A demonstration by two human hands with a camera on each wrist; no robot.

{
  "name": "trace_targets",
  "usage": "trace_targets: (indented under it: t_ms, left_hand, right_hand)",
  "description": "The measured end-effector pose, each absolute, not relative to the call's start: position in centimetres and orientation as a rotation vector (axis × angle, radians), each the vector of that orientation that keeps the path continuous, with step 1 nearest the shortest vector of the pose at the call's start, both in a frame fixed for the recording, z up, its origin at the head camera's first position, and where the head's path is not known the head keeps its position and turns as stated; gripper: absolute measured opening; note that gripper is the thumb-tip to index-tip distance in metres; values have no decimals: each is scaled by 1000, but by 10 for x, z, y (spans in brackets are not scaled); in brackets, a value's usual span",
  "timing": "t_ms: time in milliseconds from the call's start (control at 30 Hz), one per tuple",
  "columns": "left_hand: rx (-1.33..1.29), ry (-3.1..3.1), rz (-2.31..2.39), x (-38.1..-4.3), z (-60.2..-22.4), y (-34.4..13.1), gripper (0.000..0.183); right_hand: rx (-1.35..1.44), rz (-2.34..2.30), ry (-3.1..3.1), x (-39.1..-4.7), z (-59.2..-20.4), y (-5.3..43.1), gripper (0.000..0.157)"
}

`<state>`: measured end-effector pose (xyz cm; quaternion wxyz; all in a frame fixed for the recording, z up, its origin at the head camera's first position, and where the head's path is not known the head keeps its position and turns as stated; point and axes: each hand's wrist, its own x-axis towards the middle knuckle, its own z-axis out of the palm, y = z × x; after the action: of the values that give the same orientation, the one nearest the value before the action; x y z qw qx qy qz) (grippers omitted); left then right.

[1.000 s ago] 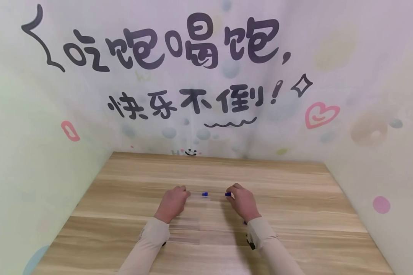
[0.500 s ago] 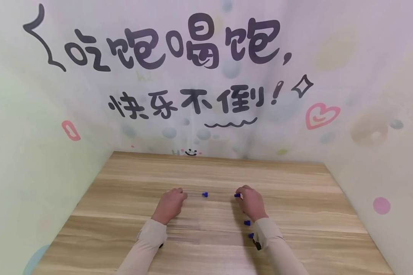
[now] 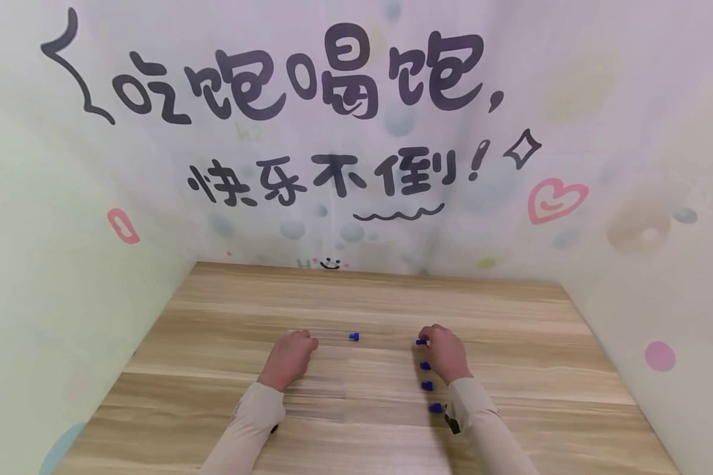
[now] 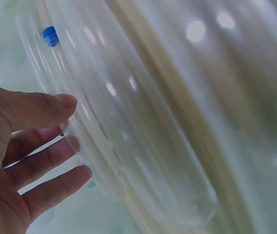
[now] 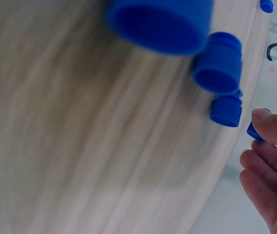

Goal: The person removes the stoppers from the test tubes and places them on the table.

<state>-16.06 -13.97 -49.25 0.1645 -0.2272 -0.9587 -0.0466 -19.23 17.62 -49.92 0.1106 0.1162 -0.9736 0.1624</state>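
My left hand [image 3: 290, 356] is at a clear test tube [image 3: 329, 334] lying sideways on the table. In the left wrist view its thumb overlaps the near edge of that tube, and the fingertips are right at the edge, apart from the thumb. A blue cap [image 4: 50, 36] shows near the tube's far end. My right hand [image 3: 447, 353] pinches another small blue cap [image 5: 256, 130] between thumb and forefinger. Below it on the table, several more blue caps [image 3: 427, 386] stand in a line toward me, hollow ends showing in the right wrist view.
More clear tubes [image 4: 177, 185] lie nearer me, parallel to the far one and hard to make out in the head view. The wood-grain table [image 3: 511, 323] ends at a printed backdrop [image 3: 333, 237], with pale side walls left and right.
My right hand has moved right and slightly toward me with its cap, away from the tube, and the row of caps has come into view. My left hand has slid left along the tube.
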Motion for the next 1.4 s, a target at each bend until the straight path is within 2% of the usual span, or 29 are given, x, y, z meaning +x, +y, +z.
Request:
trace_targets:
  t_ms: [333, 867, 1400]
  left_hand:
    - [-628, -2753, -98, -160, -502, -147, 21]
    - [-618, -2769, -83, -158, -501, -147, 20]
    - [-642, -2725, -75, -159, -504, -149, 20]
  right_hand:
    - [319, 475, -2972, -190, -499, 180, 12]
    - [298, 431, -3027, -190, -501, 179, 10]
    - [274, 474, -3012, -192, -500, 182, 20]
